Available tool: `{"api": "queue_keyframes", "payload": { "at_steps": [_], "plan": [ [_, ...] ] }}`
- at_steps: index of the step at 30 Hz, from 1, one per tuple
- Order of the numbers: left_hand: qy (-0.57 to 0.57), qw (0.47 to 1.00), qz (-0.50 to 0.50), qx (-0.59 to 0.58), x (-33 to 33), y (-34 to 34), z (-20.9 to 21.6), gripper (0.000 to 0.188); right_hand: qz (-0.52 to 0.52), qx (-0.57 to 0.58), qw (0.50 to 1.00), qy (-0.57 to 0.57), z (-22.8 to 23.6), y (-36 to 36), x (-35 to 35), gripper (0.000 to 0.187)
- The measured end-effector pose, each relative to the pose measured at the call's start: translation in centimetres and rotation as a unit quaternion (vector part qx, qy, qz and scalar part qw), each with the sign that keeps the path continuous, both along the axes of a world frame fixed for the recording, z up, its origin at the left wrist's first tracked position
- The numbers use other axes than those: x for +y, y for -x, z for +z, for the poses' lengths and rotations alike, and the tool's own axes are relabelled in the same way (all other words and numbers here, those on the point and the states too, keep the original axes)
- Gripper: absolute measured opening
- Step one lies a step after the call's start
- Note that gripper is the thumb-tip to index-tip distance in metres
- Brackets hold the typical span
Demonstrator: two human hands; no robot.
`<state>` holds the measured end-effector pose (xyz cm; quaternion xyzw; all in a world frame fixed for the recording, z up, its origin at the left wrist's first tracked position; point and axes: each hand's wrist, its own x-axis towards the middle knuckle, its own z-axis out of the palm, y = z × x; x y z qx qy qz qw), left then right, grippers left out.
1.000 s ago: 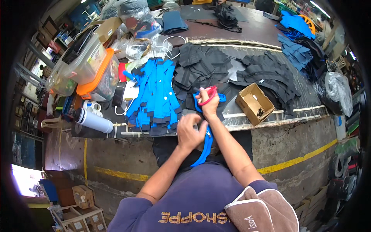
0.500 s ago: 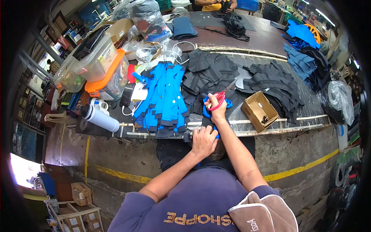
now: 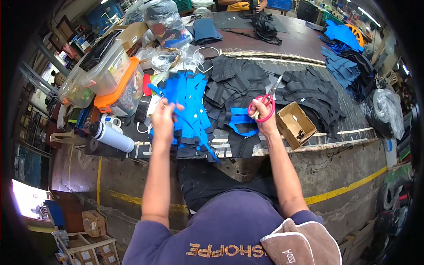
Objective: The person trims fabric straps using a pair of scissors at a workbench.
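Observation:
My right hand (image 3: 264,115) grips scissors (image 3: 270,98) by their red handles, blades pointing up and away. Close beside it, a blue fabric piece with dark ends (image 3: 240,120) lies on the table over a black piece. On the left, my closed left hand (image 3: 163,120), smeared by motion, holds a blue fabric strip (image 3: 194,130), whose thin length trails down toward the table's front edge. Beneath it is a heap of blue strips (image 3: 189,99) with dark ends and small pale dots.
Black fabric pieces (image 3: 236,79) are stacked mid-table. An open cardboard box (image 3: 297,126) stands at right. A pale bottle (image 3: 114,138), mugs (image 3: 112,121) and an orange-rimmed plastic bin (image 3: 121,95) occupy the left. A person's hand (image 3: 261,5) shows across the table.
My left hand has moved from the table's front edge up and left to the blue heap, with a strip. My right hand has shifted right with the scissors, off the small blue piece.

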<state>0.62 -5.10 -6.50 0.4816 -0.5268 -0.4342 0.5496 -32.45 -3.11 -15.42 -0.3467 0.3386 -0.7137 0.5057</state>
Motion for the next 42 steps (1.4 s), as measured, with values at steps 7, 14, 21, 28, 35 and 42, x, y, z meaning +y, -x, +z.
{"api": "queue_keyframes", "payload": {
  "at_steps": [7,14,21,28,35,42],
  "plan": [
    [0.204,0.815,0.289,-0.458,-10.8,-5.4,-6.1,0.033,-0.015,0.134,0.99,-0.032,1.6,-0.2,4.2,0.025],
    [0.147,0.832,-0.006,-0.535,-1.4,11.3,-7.2,0.053,-0.034,0.212,0.973,-0.09,1.1,2.0,9.4,0.025],
    [0.062,0.965,-0.159,-0.197,-3.7,14.3,-7.1,0.025,0.024,0.222,0.965,-0.138,1.7,2.7,11.6,0.025],
    [0.042,0.89,-0.447,-0.076,-8.0,13.4,1.6,0.019,0.166,0.256,0.947,-0.102,3.1,2.9,12.7,0.037],
    [-0.019,0.826,-0.541,-0.158,-8.3,12.5,5.0,0.032,0.185,0.287,0.928,-0.147,1.8,0.5,12.4,0.039],
    [-0.01,0.814,-0.571,-0.104,-5.9,12.3,4.5,0.035,0.192,0.277,0.93,-0.148,2.2,-1.2,12.8,0.037]
  ]
}}
